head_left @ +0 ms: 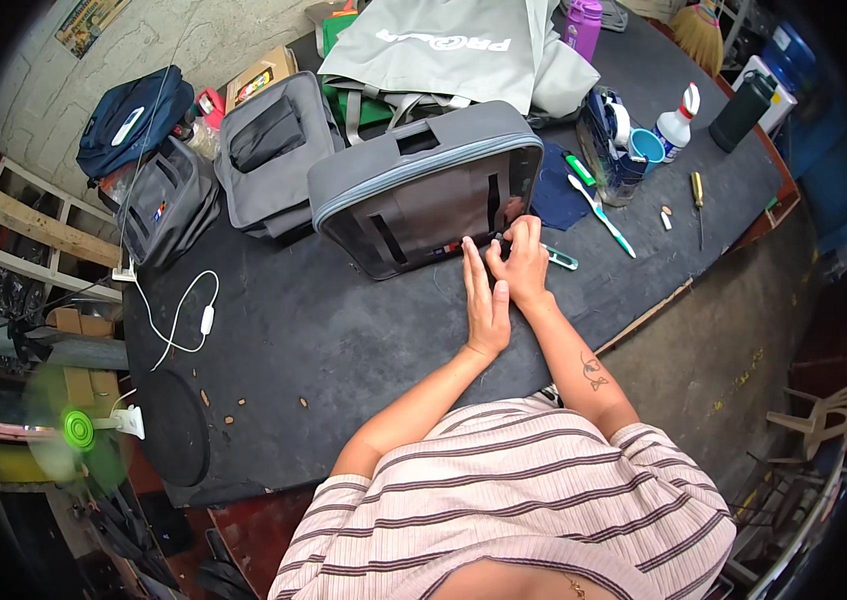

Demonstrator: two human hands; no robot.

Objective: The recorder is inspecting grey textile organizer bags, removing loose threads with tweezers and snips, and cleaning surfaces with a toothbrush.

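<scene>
A grey zippered bag [414, 165] stands upright on the dark table, its dark panel with two black straps facing me. At its lower right edge, my left hand [485, 308] is open, fingers straight and together, the fingertips against the bag's bottom edge beside a small coloured tag [446, 248]. My right hand [521, 262] is just right of it, thumb and fingers curled into a pinch at the bag's lower corner. What the pinch holds is too small and covered to make out. Just past the right hand lies a slim teal-green tool [561, 258], partly hidden.
Two more grey bags [277, 150] [169, 200] and a navy bag [134, 118] stand left. Right are a toothbrush [602, 215], a screwdriver [699, 195], a spray bottle [676, 125], a blue cup [647, 147] and a dark flask [744, 110]. A white cable [176, 330] trails left.
</scene>
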